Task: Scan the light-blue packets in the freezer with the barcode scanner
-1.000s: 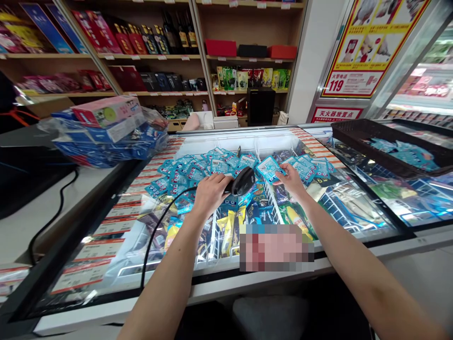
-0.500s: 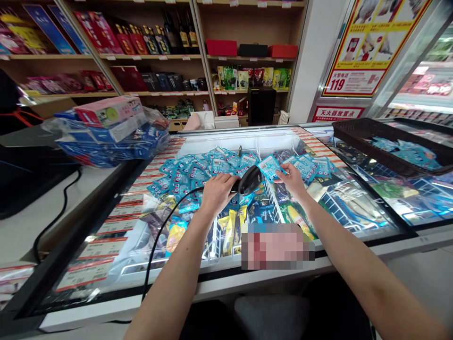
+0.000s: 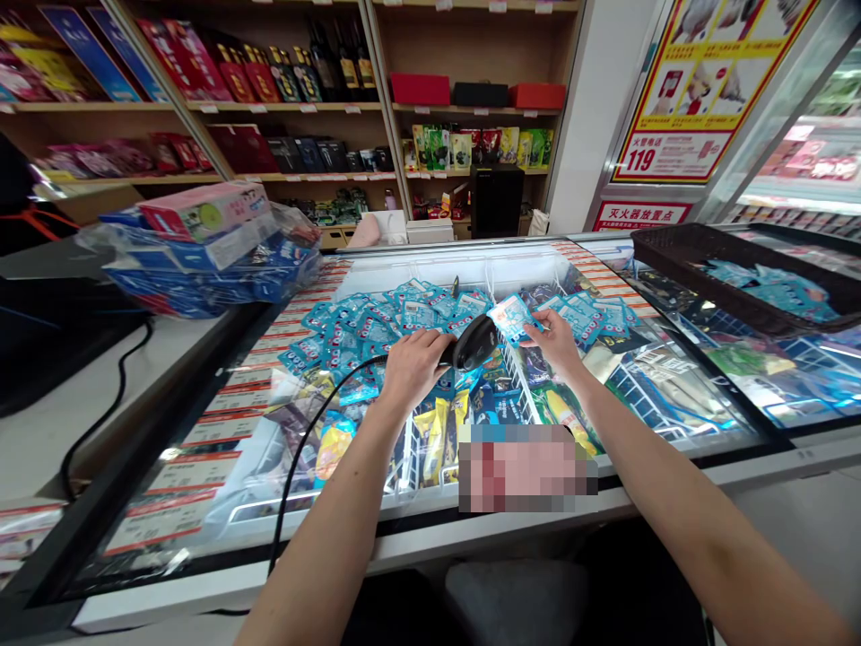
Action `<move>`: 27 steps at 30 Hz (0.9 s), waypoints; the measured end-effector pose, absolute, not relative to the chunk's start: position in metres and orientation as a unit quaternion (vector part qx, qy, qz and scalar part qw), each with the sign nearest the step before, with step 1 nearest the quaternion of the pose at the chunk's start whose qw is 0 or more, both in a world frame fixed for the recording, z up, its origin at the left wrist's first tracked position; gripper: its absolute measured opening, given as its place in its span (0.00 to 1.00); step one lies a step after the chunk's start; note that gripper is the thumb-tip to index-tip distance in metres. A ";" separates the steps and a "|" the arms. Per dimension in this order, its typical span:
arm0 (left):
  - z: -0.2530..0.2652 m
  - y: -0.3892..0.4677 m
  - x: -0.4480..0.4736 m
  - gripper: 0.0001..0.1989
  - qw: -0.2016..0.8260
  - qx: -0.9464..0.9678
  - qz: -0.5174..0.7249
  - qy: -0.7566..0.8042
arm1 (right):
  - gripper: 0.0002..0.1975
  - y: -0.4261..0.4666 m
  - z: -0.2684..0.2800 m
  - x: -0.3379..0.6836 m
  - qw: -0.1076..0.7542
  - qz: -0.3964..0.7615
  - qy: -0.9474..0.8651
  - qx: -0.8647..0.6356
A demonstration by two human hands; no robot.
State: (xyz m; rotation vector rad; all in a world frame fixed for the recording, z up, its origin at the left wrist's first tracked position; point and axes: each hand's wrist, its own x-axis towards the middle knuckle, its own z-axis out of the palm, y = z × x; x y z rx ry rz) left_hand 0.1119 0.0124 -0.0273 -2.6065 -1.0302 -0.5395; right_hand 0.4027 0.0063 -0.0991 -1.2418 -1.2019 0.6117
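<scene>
My left hand (image 3: 417, 363) is wrapped round a black corded barcode scanner (image 3: 474, 343), whose head points right. Close to that head, my right hand (image 3: 555, 339) pinches a small blue-and-white packet (image 3: 511, 318) by its right edge, printed side up. A bright patch of light lies on the packet's upper left. Many similar blue packets (image 3: 367, 327) are spread on the freezer's glass top to the left, and a smaller group (image 3: 592, 316) lies just right of my right hand. The scanner's black cable (image 3: 302, 449) runs down past my left forearm.
Plastic-wrapped blue boxes (image 3: 208, 251) stand on the freezer's left corner. A dark brown basket (image 3: 726, 269) with blue packets sits at the right. Under the freezer glass are wire baskets of wrapped goods. Stocked shelves (image 3: 289, 108) stand behind. A pixelated patch covers part of the front edge.
A bright patch of light now shows on the held packet in front of the scanner. Both hands stay almost where they were.
</scene>
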 end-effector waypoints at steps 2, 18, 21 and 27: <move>-0.028 0.013 0.112 0.19 0.145 -0.903 -0.188 -0.357 | 0.22 0.006 -0.099 0.403 0.609 0.268 -0.520 -0.535; -0.030 0.023 0.096 0.19 0.174 -0.874 -0.207 -0.403 | 0.17 -0.013 -0.079 0.428 0.482 -0.036 -0.495 -0.722; -0.030 0.026 0.093 0.17 0.181 -0.862 -0.213 -0.422 | 0.17 -0.015 -0.080 0.432 0.420 -0.129 -0.498 -0.747; -0.029 0.027 0.087 0.16 0.184 -0.844 -0.228 -0.449 | 0.17 -0.018 -0.080 0.420 0.307 -0.152 -0.622 -0.704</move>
